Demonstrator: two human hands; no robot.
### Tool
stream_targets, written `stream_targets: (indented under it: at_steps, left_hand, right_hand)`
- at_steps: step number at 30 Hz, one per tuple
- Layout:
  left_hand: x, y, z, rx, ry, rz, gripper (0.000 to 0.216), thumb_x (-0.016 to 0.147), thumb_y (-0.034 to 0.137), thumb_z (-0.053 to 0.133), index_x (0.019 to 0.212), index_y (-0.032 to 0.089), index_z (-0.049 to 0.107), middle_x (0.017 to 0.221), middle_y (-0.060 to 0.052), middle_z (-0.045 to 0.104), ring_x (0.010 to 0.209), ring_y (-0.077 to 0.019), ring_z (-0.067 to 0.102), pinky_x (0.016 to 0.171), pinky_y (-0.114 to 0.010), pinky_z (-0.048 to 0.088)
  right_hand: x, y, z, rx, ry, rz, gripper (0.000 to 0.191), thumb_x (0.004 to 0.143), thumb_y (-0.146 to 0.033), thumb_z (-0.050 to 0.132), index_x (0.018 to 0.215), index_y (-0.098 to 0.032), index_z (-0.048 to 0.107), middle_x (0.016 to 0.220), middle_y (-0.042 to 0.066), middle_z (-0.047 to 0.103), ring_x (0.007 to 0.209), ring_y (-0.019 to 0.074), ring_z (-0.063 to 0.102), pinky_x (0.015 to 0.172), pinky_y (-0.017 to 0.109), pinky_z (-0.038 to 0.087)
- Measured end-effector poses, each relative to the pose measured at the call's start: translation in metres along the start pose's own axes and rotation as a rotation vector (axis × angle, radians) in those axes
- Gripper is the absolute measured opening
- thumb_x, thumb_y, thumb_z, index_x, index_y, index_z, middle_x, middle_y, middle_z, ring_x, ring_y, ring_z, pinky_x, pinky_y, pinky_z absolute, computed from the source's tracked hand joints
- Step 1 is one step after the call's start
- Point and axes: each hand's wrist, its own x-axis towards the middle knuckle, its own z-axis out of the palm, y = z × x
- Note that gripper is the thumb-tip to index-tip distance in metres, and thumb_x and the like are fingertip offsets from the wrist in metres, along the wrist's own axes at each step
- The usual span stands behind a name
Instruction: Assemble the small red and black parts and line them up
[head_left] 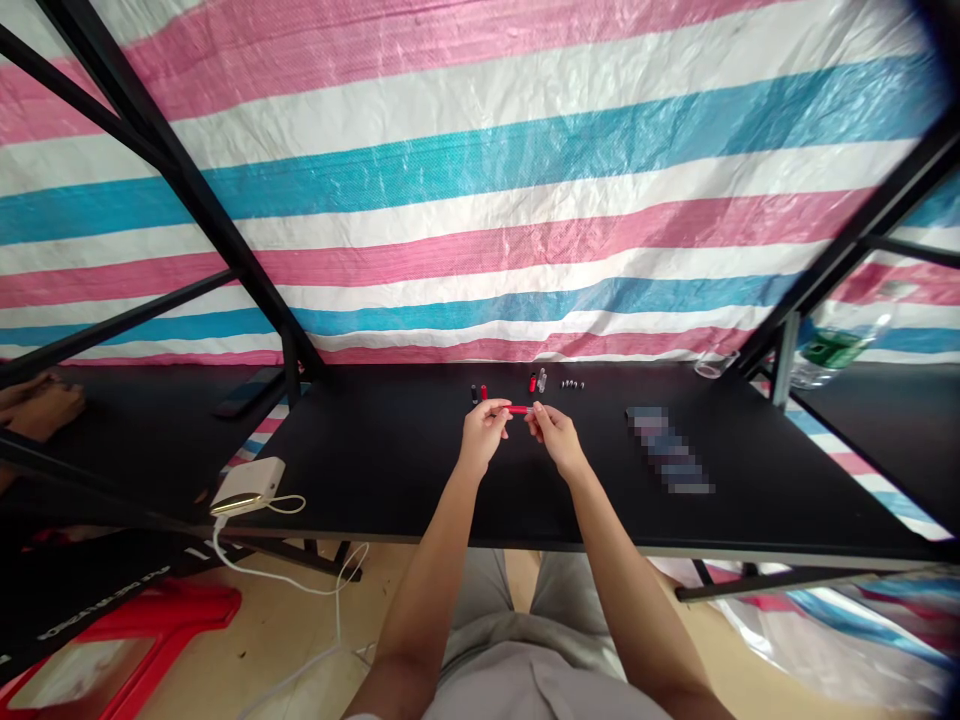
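A slim red pen-like piece [517, 409] spans the gap between my two hands, held level above the black table. My left hand [486, 432] pinches its left end, and my right hand [553, 434] grips the other end, where a clear or silvery tip shows. Just beyond my hands lie a small black piece [474, 394] and a small red piece [484, 393]. Farther right are a red cap-like piece [533, 382] and a clear piece [542, 380]. A short row of several small metallic springs or coils [571, 385] lies beside them.
A blurred phone-like object [669, 450] lies right of my hands. A white power bank [249, 485] with a cable is at the front left. A clear cup [712, 362] stands at the back right, near a plastic bottle [829, 350]. Another person's hands [41, 408] are at far left.
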Motion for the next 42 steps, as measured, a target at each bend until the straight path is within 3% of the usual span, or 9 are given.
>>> stream_targets:
  at_steps: [6, 12, 19, 25, 32, 38, 42]
  left_hand:
    - [-0.002, 0.005, -0.002, -0.036, 0.069, -0.046, 0.029, 0.073, 0.041, 0.059, 0.085, 0.015, 0.058, 0.072, -0.003, 0.062, 0.045, -0.0042, 0.046, 0.045, -0.018, 0.037]
    - [-0.003, 0.006, 0.000, -0.095, 0.056, -0.066, 0.033, 0.073, 0.046, 0.058, 0.080, 0.015, 0.052, 0.073, -0.003, 0.064, 0.044, -0.0041, 0.046, 0.045, -0.019, 0.035]
    - [-0.007, 0.008, 0.001, -0.076, -0.046, -0.086, 0.030, 0.064, 0.037, 0.068, 0.084, 0.015, 0.061, 0.080, -0.005, 0.064, 0.055, -0.0072, 0.052, 0.046, -0.019, 0.038]
    - [-0.007, 0.006, 0.005, -0.108, -0.004, -0.107, 0.026, 0.063, 0.034, 0.068, 0.079, 0.014, 0.062, 0.075, -0.005, 0.063, 0.059, -0.0091, 0.054, 0.048, -0.019, 0.039]
    - [-0.001, 0.002, 0.006, -0.165, 0.161, -0.092, 0.025, 0.065, 0.033, 0.066, 0.078, 0.013, 0.060, 0.078, -0.006, 0.064, 0.059, -0.0082, 0.054, 0.049, -0.019, 0.040]
    - [0.000, 0.000, 0.011, -0.123, 0.160, -0.107, 0.028, 0.063, 0.034, 0.067, 0.081, 0.014, 0.061, 0.076, -0.005, 0.064, 0.059, -0.0085, 0.054, 0.050, -0.019, 0.041]
    - [0.001, -0.009, 0.015, -0.097, 0.133, -0.075, 0.027, 0.066, 0.035, 0.065, 0.081, 0.014, 0.060, 0.076, -0.005, 0.064, 0.060, -0.0094, 0.055, 0.050, -0.019, 0.042]
  right_hand:
    - [-0.003, -0.008, -0.007, 0.076, -0.142, -0.045, 0.041, 0.073, -0.052, 0.055, 0.094, -0.018, 0.058, 0.068, 0.001, 0.058, 0.056, 0.0102, 0.049, 0.052, 0.023, 0.041]
    - [-0.004, -0.005, -0.002, 0.093, -0.154, -0.059, 0.037, 0.073, -0.049, 0.056, 0.092, -0.017, 0.058, 0.069, 0.002, 0.060, 0.061, 0.0115, 0.053, 0.057, 0.025, 0.044]
    - [-0.002, -0.004, -0.003, 0.076, -0.173, -0.075, 0.036, 0.073, -0.048, 0.057, 0.092, -0.018, 0.059, 0.075, 0.004, 0.063, 0.071, 0.0150, 0.058, 0.059, 0.027, 0.047]
    - [0.000, 0.000, -0.002, 0.053, -0.189, -0.086, 0.035, 0.073, -0.048, 0.056, 0.091, -0.018, 0.060, 0.077, 0.005, 0.064, 0.073, 0.0165, 0.060, 0.059, 0.027, 0.047]
    - [0.002, 0.009, 0.000, -0.050, -0.146, -0.111, 0.028, 0.074, -0.044, 0.056, 0.088, -0.019, 0.058, 0.073, 0.003, 0.063, 0.065, 0.0138, 0.058, 0.061, 0.027, 0.047]
    - [0.005, 0.009, -0.004, -0.307, -0.115, -0.190, 0.020, 0.073, -0.035, 0.055, 0.084, -0.020, 0.061, 0.080, 0.003, 0.063, 0.069, 0.0137, 0.057, 0.067, 0.027, 0.046]
    - [0.014, 0.019, -0.012, -0.493, 0.044, -0.183, 0.015, 0.068, -0.028, 0.056, 0.078, -0.018, 0.061, 0.077, 0.003, 0.060, 0.065, 0.0130, 0.054, 0.065, 0.026, 0.044]
